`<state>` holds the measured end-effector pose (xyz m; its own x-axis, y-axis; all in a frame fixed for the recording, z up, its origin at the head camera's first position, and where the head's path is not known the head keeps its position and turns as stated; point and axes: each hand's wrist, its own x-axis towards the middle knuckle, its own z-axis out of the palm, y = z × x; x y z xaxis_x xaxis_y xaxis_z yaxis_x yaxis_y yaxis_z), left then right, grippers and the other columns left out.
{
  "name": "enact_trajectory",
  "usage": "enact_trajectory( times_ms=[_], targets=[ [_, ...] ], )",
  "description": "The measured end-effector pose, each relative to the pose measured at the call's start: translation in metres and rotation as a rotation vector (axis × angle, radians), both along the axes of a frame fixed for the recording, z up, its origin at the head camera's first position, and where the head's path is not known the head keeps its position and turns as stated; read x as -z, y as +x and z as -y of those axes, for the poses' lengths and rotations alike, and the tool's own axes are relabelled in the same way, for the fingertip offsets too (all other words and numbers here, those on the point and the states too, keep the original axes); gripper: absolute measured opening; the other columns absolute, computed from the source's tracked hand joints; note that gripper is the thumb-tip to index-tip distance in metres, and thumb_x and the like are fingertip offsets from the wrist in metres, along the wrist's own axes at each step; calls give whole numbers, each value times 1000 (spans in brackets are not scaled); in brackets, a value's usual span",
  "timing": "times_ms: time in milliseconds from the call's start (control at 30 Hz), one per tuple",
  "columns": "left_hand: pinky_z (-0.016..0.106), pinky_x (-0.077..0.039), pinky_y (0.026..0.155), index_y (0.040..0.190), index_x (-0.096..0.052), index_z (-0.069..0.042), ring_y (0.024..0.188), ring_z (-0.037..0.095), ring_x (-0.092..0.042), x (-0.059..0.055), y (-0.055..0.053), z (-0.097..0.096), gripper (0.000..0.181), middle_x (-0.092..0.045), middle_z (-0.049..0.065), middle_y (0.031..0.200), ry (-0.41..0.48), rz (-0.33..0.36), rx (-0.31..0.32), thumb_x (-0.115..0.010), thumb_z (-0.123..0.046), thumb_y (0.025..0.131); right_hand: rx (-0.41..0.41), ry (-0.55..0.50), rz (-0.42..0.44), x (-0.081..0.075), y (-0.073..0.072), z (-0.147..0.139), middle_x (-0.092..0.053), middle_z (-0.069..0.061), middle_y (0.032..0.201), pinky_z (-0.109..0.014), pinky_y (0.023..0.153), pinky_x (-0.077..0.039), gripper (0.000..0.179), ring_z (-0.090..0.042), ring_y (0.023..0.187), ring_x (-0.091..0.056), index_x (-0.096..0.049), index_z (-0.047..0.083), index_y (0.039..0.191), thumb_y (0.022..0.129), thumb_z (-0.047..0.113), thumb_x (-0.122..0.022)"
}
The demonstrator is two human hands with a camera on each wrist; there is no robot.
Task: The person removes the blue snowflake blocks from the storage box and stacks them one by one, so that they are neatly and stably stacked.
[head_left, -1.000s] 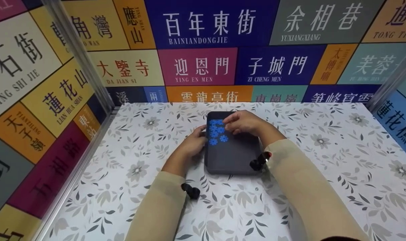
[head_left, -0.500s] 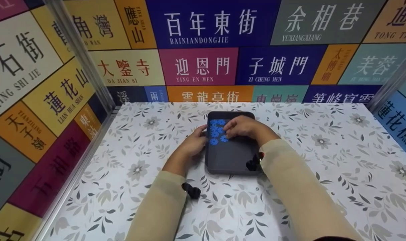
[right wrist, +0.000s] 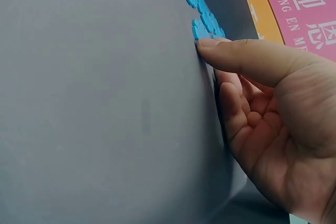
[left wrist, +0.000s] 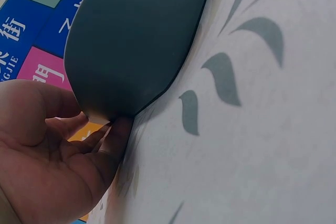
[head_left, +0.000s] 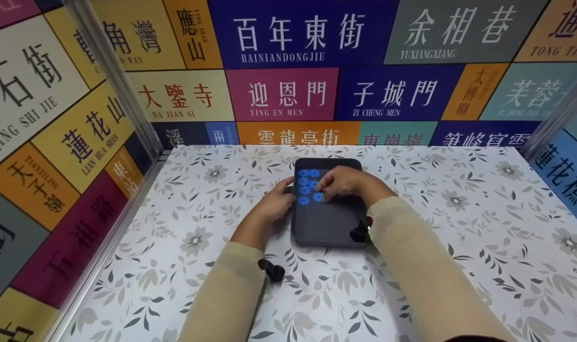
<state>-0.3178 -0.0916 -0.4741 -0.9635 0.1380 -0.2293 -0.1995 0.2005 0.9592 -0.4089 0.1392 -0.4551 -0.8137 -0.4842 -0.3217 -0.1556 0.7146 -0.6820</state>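
Observation:
A dark grey rectangular tray (head_left: 324,225) lies on the table. Blue flower-shaped pieces (head_left: 303,201) sit in its far left part, several in rows. My left hand (head_left: 275,202) holds the tray's left side; in the left wrist view its thumb and fingers (left wrist: 122,135) are at the tray's lower edge. Over the tray, my right hand (head_left: 341,183) pinches a blue flower-shaped piece (right wrist: 199,30) at the near end of the right row, thumb tip on its edge. Its index fingertip is partly hidden behind the thumb in the right wrist view.
The table is covered with a white leaf-and-flower patterned cloth (head_left: 193,242). Panels with large coloured street-name signs (head_left: 281,92) stand along the back and both sides. A small black camera (head_left: 272,270) is worn on each wrist.
My right hand has come down from the far end of the tray toward the nearer blue flower-shaped piece, its fingers closing in there. The left hand and tray have stayed put.

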Motion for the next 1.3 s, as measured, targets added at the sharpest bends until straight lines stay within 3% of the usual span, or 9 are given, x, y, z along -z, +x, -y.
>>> enact_trajectory(
  times_ms=[133,367,567,767,900,1000,1200,1300],
  targets=[
    [44,-42,122,167,-36,-16,140,31,-54,0,-1,0,72,-51,17,163,-17,-12,5,-49,-6,97,-34,5,-29,0,1,0,-71,6,92,-25,75,-49,35,-10,84,-58,-80,10,116,82,13,-90],
    [45,-42,123,166,-39,-17,140,30,-55,0,-2,-1,71,-52,16,162,-30,1,-12,-50,-7,97,-75,-92,-21,2,0,-4,-72,3,92,-24,75,-51,30,-10,83,-61,-76,3,115,86,6,-84],
    [45,-39,126,166,-40,-18,143,30,-53,-2,-1,-1,70,-50,15,165,-43,1,-3,-50,-9,97,-108,-69,-33,-2,1,-6,-78,-6,105,-25,81,-51,26,-10,88,-63,-77,3,121,96,8,-74],
    [43,-43,119,167,-39,-20,136,28,-56,-1,-2,1,70,-53,13,162,-57,-3,-5,-51,-10,98,-126,-40,-71,-14,6,-8,-78,-13,118,-32,90,-56,30,-16,99,-68,-76,8,130,101,12,-68],
    [42,-44,117,167,-39,-20,134,28,-56,0,-2,1,70,-53,14,161,-31,2,-5,-51,-9,99,-38,-117,-84,-23,14,-12,-77,-18,124,-40,95,-59,33,-21,101,-71,-73,5,134,104,14,-64],
    [43,-43,119,167,-39,-19,137,29,-56,1,-1,1,70,-53,14,161,-11,4,-6,-50,-8,99,80,-225,-84,-28,23,-17,-74,-20,125,-40,93,-60,34,-25,101,-71,-72,5,136,105,15,-64],
    [43,-47,117,166,-38,-16,136,32,-59,0,0,0,70,-55,17,158,8,-21,5,-49,-6,98,347,-511,-103,-27,39,-35,-73,1,108,-31,84,-62,33,-15,90,-69,-71,3,134,104,15,-67],
    [44,-46,118,166,-38,-16,137,31,-58,0,1,1,70,-54,17,159,6,-18,3,-49,-7,98,431,-579,-125,-23,45,-48,-72,5,104,-29,83,-61,34,-13,89,-69,-70,2,135,104,15,-67]
  ],
)
